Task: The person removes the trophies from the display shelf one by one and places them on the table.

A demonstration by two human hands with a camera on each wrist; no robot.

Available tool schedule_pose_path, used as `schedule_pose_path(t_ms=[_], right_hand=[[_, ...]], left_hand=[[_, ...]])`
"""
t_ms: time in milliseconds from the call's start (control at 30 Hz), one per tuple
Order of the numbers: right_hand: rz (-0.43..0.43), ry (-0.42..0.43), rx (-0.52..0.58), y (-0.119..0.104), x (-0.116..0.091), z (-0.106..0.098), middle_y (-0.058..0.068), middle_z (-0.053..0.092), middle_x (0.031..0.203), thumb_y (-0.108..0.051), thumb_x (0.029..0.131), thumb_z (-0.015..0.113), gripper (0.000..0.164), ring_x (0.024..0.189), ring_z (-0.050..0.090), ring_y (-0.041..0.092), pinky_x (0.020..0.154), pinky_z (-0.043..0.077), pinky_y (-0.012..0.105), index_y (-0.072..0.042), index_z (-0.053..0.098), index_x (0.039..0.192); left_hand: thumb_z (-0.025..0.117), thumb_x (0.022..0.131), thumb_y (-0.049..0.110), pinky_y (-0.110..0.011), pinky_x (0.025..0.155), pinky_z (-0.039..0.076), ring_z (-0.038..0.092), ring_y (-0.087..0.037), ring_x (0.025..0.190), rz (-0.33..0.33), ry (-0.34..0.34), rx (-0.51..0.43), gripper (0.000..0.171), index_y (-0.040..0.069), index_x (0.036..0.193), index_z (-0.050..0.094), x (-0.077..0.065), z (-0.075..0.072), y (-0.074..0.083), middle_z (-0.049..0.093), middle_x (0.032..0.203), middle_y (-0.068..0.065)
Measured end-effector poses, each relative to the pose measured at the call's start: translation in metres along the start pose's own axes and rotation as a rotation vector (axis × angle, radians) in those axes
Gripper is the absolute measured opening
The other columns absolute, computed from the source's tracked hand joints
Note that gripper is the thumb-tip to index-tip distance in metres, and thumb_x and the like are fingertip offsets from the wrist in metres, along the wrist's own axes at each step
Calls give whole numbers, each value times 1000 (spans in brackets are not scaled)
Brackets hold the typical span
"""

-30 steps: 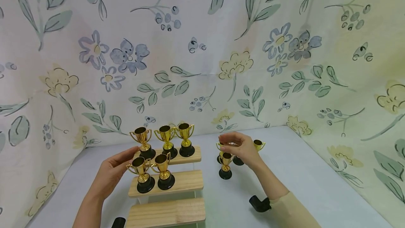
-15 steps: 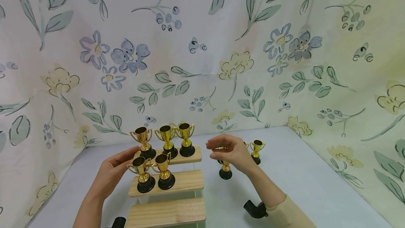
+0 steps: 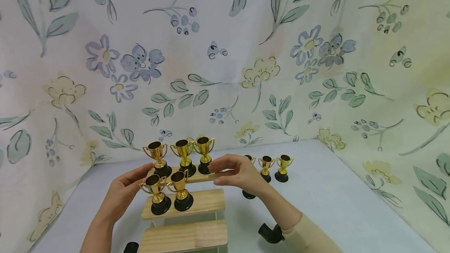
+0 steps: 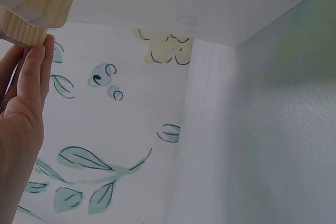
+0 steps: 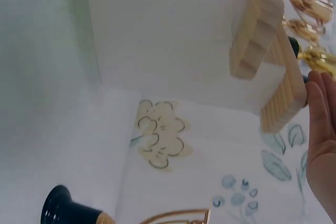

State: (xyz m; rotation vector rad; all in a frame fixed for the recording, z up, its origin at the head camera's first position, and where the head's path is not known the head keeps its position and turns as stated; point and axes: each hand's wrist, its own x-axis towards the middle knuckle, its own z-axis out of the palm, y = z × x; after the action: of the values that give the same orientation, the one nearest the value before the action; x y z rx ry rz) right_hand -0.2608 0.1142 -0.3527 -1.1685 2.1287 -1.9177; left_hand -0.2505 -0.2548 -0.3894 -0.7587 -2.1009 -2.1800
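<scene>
Wooden tiered stand steps carry small gold trophy cups with black bases. On the top step [image 3: 193, 179] three cups stand: a left trophy cup [image 3: 156, 153], a middle trophy cup [image 3: 183, 151] and a right trophy cup [image 3: 203, 147]. Two more, including a trophy cup [image 3: 179, 182], stand on the middle step [image 3: 209, 200]. My left hand [image 3: 124, 190] touches the top step's left end with fairly straight fingers [image 4: 32, 72]. My right hand [image 3: 240, 175] reaches to the top step's right end, beside the right cup's base, fingers extended; exact contact cannot be told.
The lowest step [image 3: 186, 235] bears no cup. Several cups, including a trophy cup [image 3: 283, 167], stand on the white table [image 3: 337, 190] right of the stand, partly behind my right hand. A flower-patterned cloth [image 3: 225, 57] hangs behind. A black device [image 3: 270, 232] is at my right wrist.
My right hand has moved left, from over the cups on the table to the top step's right end. More of those cups now show. My left hand stays put.
</scene>
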Motion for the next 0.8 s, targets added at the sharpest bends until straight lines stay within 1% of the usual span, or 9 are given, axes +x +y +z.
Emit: schedule_pose_path(t_ms=[67,167,333,400,467,600,633,700,800], right_hand=[[15,-9,3,-1,3,5,25,67,122,-16,84,79,43,107,72,22,88,62,31,-4,65,123],[30,-11,4,-4,7,12,23,68,122,-17,83,80,45,108,71,23,89,61,30,-5,66,124],[7,-34,-9,-7,17,23,24,66,125,-15,83,80,49,114,67,34,92,60,28,-1,63,127],[4,-45,-17,-8,21,27,22,66,125,-14,83,80,49,114,66,37,93,60,27,-2,63,128],[12,-50,-30,-8,24,30,18,68,125,-13,83,80,48,115,66,36,93,59,27,-5,64,127],[2,-52,-51,-8,30,35,17,69,123,-11,83,79,46,113,66,38,92,60,27,-7,64,127],[4,-50,-56,-8,31,37,17,69,123,-11,83,79,46,112,67,38,91,60,27,-8,64,127],[22,-47,-77,-8,33,40,14,69,123,-12,83,79,46,110,68,33,90,60,26,-9,65,127],[63,-44,-103,-11,34,46,8,70,124,-13,82,81,47,106,69,18,90,59,24,-13,66,127]], left_hand=[[43,102,-3,-4,98,46,56,10,122,4,-3,-4,44,4,145,48,0,0,0,61,134,23],[43,102,-3,-4,98,46,56,10,123,5,-2,-4,44,5,145,49,0,0,-1,61,134,22],[45,101,-4,-4,98,46,56,9,122,4,8,-3,45,3,145,48,-1,0,0,62,133,22],[45,101,-3,-4,98,46,56,10,122,4,10,0,45,3,146,48,-1,0,0,61,133,22],[45,101,-3,-3,98,45,55,11,122,0,10,7,45,3,146,47,-1,-1,0,61,134,23],[45,102,-2,-3,98,45,54,12,123,-2,8,16,44,1,146,46,-1,-1,1,60,134,24],[45,102,-2,-3,98,45,54,12,123,-2,6,15,44,1,146,46,-1,-1,2,60,134,24],[45,102,-1,-3,98,45,53,13,124,-6,6,16,44,0,146,45,-1,0,2,60,134,24],[46,102,-1,-3,98,45,53,13,124,-10,8,17,44,0,146,45,-1,0,2,60,134,24]])
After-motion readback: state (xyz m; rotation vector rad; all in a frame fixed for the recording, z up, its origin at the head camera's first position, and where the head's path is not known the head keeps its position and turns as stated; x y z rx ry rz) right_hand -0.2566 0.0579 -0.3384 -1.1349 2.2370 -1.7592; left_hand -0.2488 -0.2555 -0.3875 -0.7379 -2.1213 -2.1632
